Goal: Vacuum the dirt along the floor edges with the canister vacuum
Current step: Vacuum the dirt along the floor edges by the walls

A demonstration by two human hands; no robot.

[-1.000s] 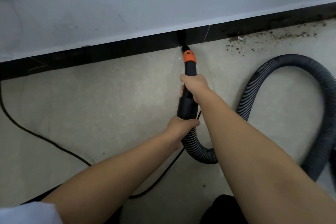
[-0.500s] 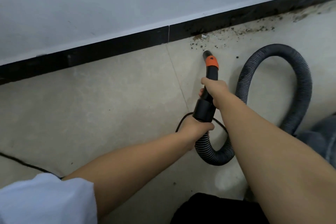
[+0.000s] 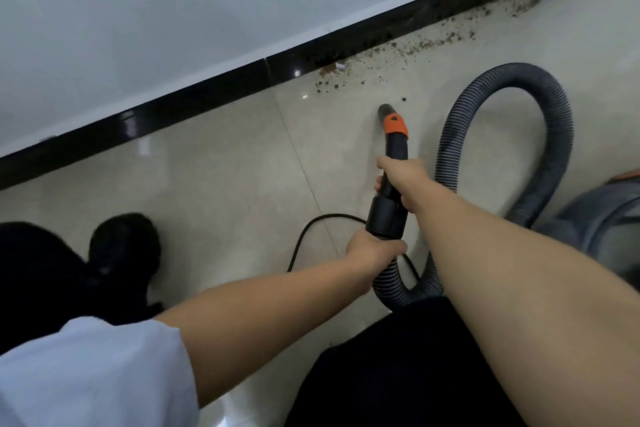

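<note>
The person wears a short white sleeve point(image 3: 93, 374), black trousers point(image 3: 398, 367) and a black shoe point(image 3: 123, 246).

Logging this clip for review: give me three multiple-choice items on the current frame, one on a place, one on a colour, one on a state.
1. Where does the dirt lie?
A. along the black baseboard
B. on the white sleeve
C. inside the hose loop

2. What colour is the band on the nozzle?
A. blue
B. orange
C. green

3. What are the hands doing?
A. both hang free
B. only one grips
C. both grip the vacuum

Key: 1 A, specks line the baseboard; 2 B, the band is orange; 3 C, the right hand holds the wand and the left hand the hose cuff.
</note>
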